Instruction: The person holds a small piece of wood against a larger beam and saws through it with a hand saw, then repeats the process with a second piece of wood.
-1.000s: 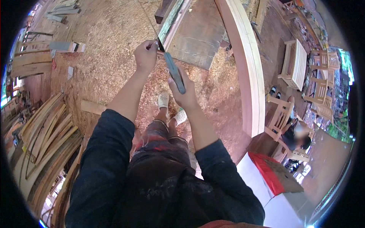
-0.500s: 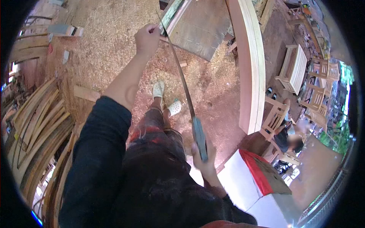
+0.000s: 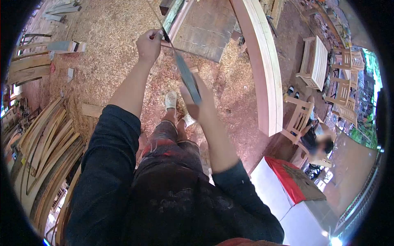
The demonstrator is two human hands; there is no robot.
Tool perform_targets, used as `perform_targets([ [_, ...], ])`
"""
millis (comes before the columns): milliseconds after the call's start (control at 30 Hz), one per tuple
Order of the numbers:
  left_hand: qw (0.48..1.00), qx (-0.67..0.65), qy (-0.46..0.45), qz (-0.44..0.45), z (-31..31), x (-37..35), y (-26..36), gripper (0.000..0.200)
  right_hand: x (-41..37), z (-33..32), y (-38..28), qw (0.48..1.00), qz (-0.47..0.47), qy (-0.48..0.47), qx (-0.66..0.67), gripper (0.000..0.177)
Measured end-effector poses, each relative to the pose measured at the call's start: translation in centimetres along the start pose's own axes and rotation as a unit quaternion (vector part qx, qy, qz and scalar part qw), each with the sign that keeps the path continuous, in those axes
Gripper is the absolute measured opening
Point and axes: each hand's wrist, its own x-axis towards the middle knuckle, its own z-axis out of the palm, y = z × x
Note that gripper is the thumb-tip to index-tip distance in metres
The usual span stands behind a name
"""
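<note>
Evidently, left of the curved beam [image 3: 269, 82], we have a saw [image 3: 183, 65], probably light and springy-bladed. Our right hand [image 3: 203, 100] wraps its stiff handle [image 3: 189, 80], the proper hold, with the blade [image 3: 172, 47] reaching ahead; farther from the beam, our left hand [image 3: 148, 47] curls nearly closed, its hold unclear.

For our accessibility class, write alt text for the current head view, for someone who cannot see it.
A person's right hand grips a long-bladed tool by its grey handle, the left hand beside the blade, above a floor strewn with wood shavings. Curved boards lie left, a thick beam right.
</note>
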Motion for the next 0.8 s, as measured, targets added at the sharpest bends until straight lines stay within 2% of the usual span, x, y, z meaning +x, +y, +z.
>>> perform_targets([
  [33, 1.000, -0.020, -0.002, -0.009, 0.1, 0.1, -0.3, 0.024, -4.5, -1.9, 0.6, 0.998, 0.049, -0.028, -0.002, 0.053],
  [67, 0.999, -0.041, -0.002, -0.020, 0.3, 0.2, -0.8, 0.024, -8.8, -4.1, 1.3, 0.999, -0.014, -0.023, -0.021, 0.057],
  [100, 0.998, -0.060, -0.003, -0.031, 0.6, 0.2, -1.3, 0.024, -14.0, -5.3, 3.5, 0.998, 0.037, -0.033, -0.037, 0.059],
  [167, 0.999, -0.021, 0.000, -0.031, 0.1, -0.3, 0.7, 0.024, -20.0, -7.6, 3.6, 0.999, 0.033, -0.034, 0.009, 0.061],
  [267, 1.000, -0.011, 0.001, -0.016, -0.1, -0.8, 0.6, 0.026, -15.4, -6.6, 3.8, 0.999, 0.008, -0.043, -0.016, 0.060],
  [300, 1.000, -0.016, -0.002, -0.006, 0.0, -0.4, -0.1, 0.026, -11.3, -4.6, 5.9, 0.999, -0.035, -0.027, -0.019, 0.057],
  [333, 0.999, -0.047, -0.010, -0.005, 0.3, 0.4, -1.6, 0.027, -6.1, -1.5, 6.9, 0.995, 0.022, -0.032, 0.097, 0.055],
  [400, 0.993, -0.111, -0.028, -0.013, 0.8, 1.4, -4.8, 0.027, 4.5, 2.2, 4.3, 0.994, -0.052, -0.039, 0.090, 0.057],
  [467, 0.996, -0.092, -0.005, 0.005, 0.5, 2.6, -3.5, 0.024, 5.7, 3.9, 6.1, 0.989, -0.093, -0.020, 0.115, 0.060],
  [567, 0.999, -0.044, 0.010, 0.004, 0.5, 2.0, -2.6, 0.020, 5.4, 4.3, 6.6, 0.989, -0.050, 0.001, 0.142, 0.061],
  [700, 0.989, -0.125, -0.050, -0.054, -0.3, 2.6, -2.5, 0.018, 5.7, 4.4, 7.7, 0.985, -0.136, 0.027, 0.102, 0.061],
  [800, 0.985, -0.153, -0.029, -0.069, 0.0, 2.1, -1.7, 0.018, 5.9, 4.2, 7.0, 0.985, -0.139, 0.029, 0.099, 0.062],
])
